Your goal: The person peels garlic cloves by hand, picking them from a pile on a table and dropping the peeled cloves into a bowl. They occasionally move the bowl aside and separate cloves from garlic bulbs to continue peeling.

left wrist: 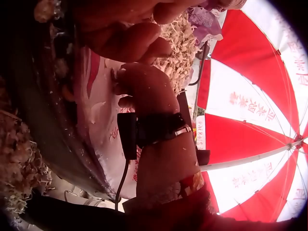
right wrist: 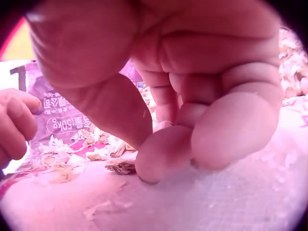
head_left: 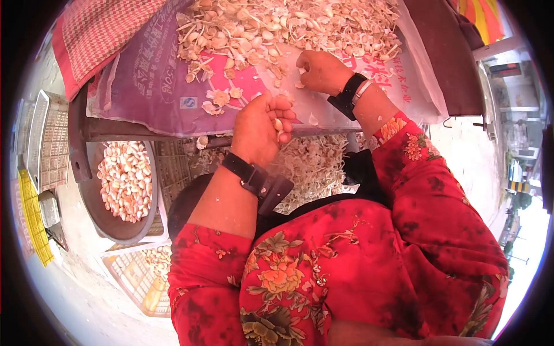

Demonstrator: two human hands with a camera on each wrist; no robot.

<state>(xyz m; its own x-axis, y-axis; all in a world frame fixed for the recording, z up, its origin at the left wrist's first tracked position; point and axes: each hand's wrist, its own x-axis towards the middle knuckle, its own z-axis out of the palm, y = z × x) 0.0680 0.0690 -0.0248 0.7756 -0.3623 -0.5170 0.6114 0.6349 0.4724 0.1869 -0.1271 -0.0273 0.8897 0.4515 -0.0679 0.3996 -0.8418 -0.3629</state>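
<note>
Purple and white plastic sacking (head_left: 144, 86) covers the table (head_left: 124, 131) in the head view, and a broad heap of garlic (head_left: 254, 34) lies on its far part, cloves mixed with papery skins and dry stems. Nearer, a few loose pieces of skin (head_left: 218, 98) lie on the left of the sacking. The left hand (head_left: 259, 130) is over the near edge, fingers loosely curled, with a pale garlic clove (head_left: 278, 124) held against them. To its right and farther off, the right hand (head_left: 326, 72) rests just short of the heap with its fingers bent; a pale bit shows by the fingertips, but whether they grip it I cannot tell. A red checked cloth (head_left: 109, 34) hangs over the far left corner. Below on the left, a round basin (head_left: 91, 202) holds cleaned cloves (head_left: 124, 179), and a pile of husks (head_left: 314, 167) lies under the table.

From the left wrist, the left hand's fingers are dark and blurred in front, the right hand reaches down to the sacking beyond, and a red and white umbrella (left wrist: 255, 48) spreads at the right.

From the right wrist, the thumb and fingers curve down close together to the sacking, with a scrap of husk (right wrist: 120, 166) just beside them; the left hand shows at the left edge.
</note>
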